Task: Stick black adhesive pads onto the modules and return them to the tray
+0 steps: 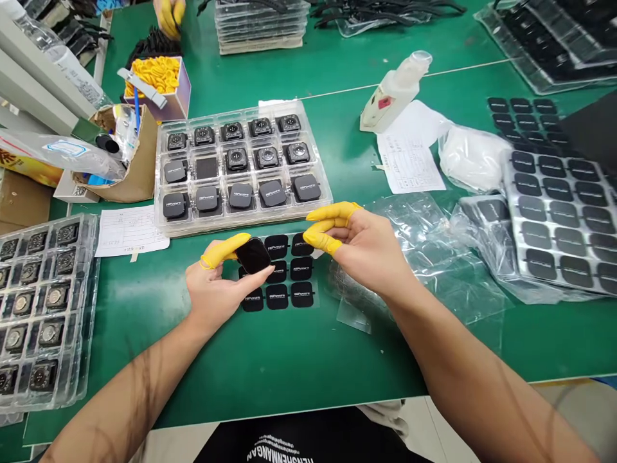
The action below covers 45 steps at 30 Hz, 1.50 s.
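My left hand (214, 276) grips a smartwatch body (253, 255) by its sides, thumb below and a yellow-cotted finger above, with its glossy black screen facing up. Under it on the table lies a sheet of black square film stickers (277, 296) with white lettering, partly hidden by the watch and hand. My right hand (357, 241), with yellow finger cots too, pinches at the right edge of the sheet's top right sticker (299, 244). Beyond both hands stands a clear plastic tray (243, 218) holding several watch bodies, some face down, the front ones with lettered black films on top.
At left is another tray of watches (48, 299). Behind it are a cardboard box (139, 170) and a box of yellow finger cots (157, 74). A white bottle (393, 93), plastic bags (414, 257) and more film sheets (559, 218) lie right. A co-worker's gloved hand (169, 16) shows far back.
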### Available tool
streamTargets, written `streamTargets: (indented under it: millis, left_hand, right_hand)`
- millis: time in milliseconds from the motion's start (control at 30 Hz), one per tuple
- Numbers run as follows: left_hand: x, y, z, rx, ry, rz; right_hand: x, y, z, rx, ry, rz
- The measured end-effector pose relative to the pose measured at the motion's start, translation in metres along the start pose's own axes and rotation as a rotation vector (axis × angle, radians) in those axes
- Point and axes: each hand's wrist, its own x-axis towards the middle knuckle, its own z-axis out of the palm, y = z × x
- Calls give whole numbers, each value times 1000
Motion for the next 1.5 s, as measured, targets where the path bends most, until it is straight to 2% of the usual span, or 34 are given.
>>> streamTargets:
  millis: [167,333,433,533,600,667,767,867,967,1200,1500]
  left_hand:
    - [0,0,-1,3,-37,47]
    - [5,6,0,-108,-31,-167]
    - [8,7,1,-239,-84,-293]
    - [8,5,1,-246,-99,-313]
    - [6,4,1,-182,-138,-287]
    - [5,4,1,-104,-218,-247]
    - [3,4,-1,-35,-333,-178]
    - [3,4,-1,-23,-361,-134]
    - [3,3,-1,-10,-387,-102]
    - [3,2,0,12,-416,-43]
    - [1,-1,0,20,-409,-13]
  right_hand:
    - [-1,2,1,-19,15,-19]
    - [2,10,3,-56,-26,-72]
    - [6,12,-2,-53,-13,-199]
    - [8,6,-17,119,-27,-261]
    - [6,-3,-26,242,-75,-200]
    - [0,-11,-25,264,-104,-106]
    - [-12,-15,-4,197,-111,31]
    - [-19,-11,23,167,-144,142]
    - [-21,-4,34,195,-167,218]
    - [-19,0,34,225,-137,301]
    - [-20,-2,37,220,-116,309]
